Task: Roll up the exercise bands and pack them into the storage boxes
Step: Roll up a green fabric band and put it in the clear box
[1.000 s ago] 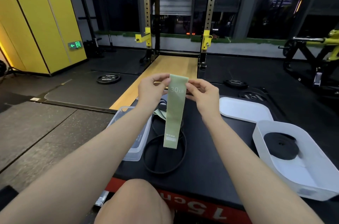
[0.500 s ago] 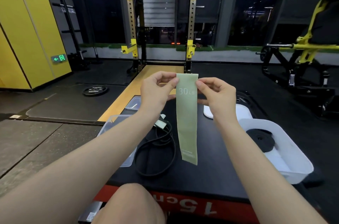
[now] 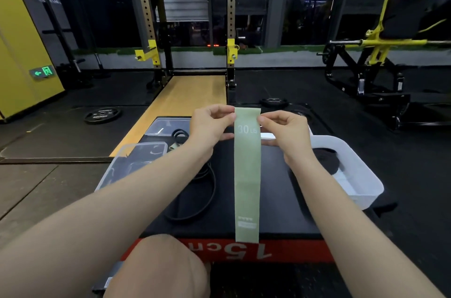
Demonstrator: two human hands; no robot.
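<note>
1. Above the tabletop (image 3: 244, 212), centre: green band (image 3: 247, 175) marked "30 LB" hangs flat and vertical, top edge held up, lower end level with the red front edge of the tabletop as seen from the head camera.
2. Left hand (image 3: 210, 127): fingers pinch the band's top left corner. Right hand (image 3: 283, 132): fingers pinch the top right corner. Both grasping; neither released.
3. Step in hand, as judged: start the roll at the top edge. No turn made yet.
4. Method: keep both corners level so the first fold lies square across the width; a skewed start likely gives a cone-shaped roll.
5. Method: turn the edge over tightly with thumbs and forefingers, then feed the hanging length upward, keeping light tension so the layers stack without slack.
6. Risk: the band looks elastic and smooth; a loose roll may spring open when let go. Hold the finished roll pinched until it sits in a box.
7. Right of the green band: white storage box (image 3: 361, 175) with a dark rolled band (image 3: 325, 160) inside, a likely destination.
8. Left of the green band: clear box (image 3: 136, 158) and loose black band (image 3: 197, 190) on the tabletop, not yet rolled.
</note>
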